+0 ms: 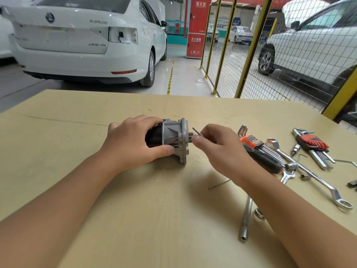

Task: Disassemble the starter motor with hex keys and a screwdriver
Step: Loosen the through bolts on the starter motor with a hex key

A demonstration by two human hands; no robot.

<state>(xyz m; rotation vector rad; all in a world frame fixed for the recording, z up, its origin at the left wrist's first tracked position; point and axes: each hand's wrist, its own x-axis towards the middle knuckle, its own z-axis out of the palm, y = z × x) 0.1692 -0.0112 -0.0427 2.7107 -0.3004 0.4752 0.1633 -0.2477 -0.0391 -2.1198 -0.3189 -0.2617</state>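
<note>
garage bay with white cars behind, light wooden table up front. starter motor lies on its side near the table's middle, black body pointing away from the tools, grey flanged end housing facing them, flange edge resting on the tabletop. left hand grips the motor over the top, fingers curled across the black body, thumb pressed under the grey housing. right hand sits just beside the motor's flange, thumb and fingers pinched together on a small hex key, whose short silver end sticks up toward the flange; can't tell if the tip is seated in a bolt. loose thin hex key lies on the table nearer the camera than the motor, partly under the right wrist. past the right hand from the motor: orange-holder hex key set, black-handled screwdriver touching it, then a long double-ended ring spanner, then a second hex key set in a red and black holder farthest out. small socket bit between the two sets. long socket extension bar lies nearer the camera than the motor, by the right forearm. yellow-framed wire mesh fence stands beyond the table on the tool side of the motor, white sedan beyond it on the other side.
</note>
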